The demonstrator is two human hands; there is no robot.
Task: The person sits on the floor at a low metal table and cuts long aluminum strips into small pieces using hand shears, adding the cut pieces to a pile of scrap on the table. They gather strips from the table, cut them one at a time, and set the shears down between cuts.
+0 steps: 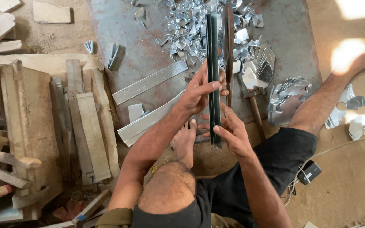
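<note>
Silvery-grey metal strip, shiny silver scrap pile, black shorts, perhaps rust-brown blade.

Daylight is falling softly and evenly; blown-out sun patches are glaring at right, focus staying sharp, edges bending slightly.

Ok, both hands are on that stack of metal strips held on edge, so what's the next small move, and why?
Probably square the stack first: the left hand and right hand pinch the metal strips on edge beside the upright blade, and their lower ends look slightly uneven.
</note>
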